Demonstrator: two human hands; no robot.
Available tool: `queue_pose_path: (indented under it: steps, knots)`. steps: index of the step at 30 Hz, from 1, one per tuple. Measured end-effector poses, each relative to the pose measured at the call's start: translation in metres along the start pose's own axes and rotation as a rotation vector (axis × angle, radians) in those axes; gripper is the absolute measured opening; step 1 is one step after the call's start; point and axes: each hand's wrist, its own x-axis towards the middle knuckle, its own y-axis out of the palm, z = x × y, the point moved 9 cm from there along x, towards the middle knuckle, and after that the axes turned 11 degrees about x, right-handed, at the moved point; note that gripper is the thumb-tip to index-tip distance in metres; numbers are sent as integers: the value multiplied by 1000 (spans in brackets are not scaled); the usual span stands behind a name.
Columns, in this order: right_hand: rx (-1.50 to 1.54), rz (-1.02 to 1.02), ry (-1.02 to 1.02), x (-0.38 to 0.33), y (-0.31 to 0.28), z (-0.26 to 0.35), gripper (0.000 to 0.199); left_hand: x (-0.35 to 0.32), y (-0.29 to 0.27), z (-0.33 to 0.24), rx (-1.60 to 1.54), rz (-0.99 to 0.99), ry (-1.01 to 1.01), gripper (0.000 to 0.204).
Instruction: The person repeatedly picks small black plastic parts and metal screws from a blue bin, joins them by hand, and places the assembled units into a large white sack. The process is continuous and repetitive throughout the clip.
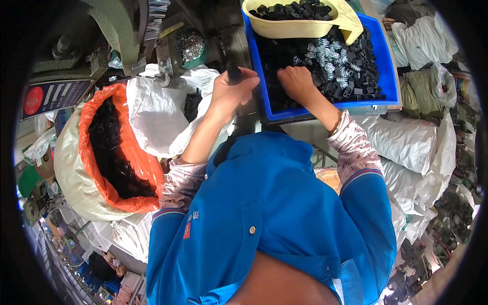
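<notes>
My left hand (227,94) is raised just left of the blue tray, its fingers closed round a short, dark, rounded part (234,74) whose top shows above the thumb. Inside the blue tray (394,76), at its near left, is my right hand (298,84), fingers curled inward; what they hold, if anything, is hidden. To the right of that hand lie silvery coil springs (329,60) in a loose heap. Small black plastic parts (363,76) spread around and under the springs.
A cream scoop-shaped container (290,29) of black parts rests across the tray's far side. Left stands an orange-lined sack (145,175) of black pieces. A green bowl (194,62) holds small metal pieces. White sacks (401,142) lie at right; machinery (114,23) stands far left.
</notes>
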Motion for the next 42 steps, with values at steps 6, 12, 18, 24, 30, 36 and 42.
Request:
queue_pose_path:
  steps: [6, 12, 18, 24, 30, 36, 42]
  knots:
    - [55, -35, -139, -8, -3, -11, 7, 5, 6, 17, -12, -48, -57, 20]
    - [32, 27, -185, -6, -2, -12, 7, 9, 14, 29, -76, -64, -95, 27]
    - [37, -24, -180, -4, -11, -13, 11, 5, 18, 27, -72, -83, -99, 31]
    - [399, -430, -289, -52, -84, 12, 23, 7, 40, 27, -224, -110, 28, 33]
    - [1096, -80, 5, -31, -73, -34, 27, 10, 35, 13, -383, -95, 30, 20]
    - [390, 103, -215, -52, -24, -26, 13, 3, 26, 11, -521, 15, 59, 27]
    - [328, 145, -278, -55, -25, -12, 11, -10, 19, 9, -383, -7, 120, 34]
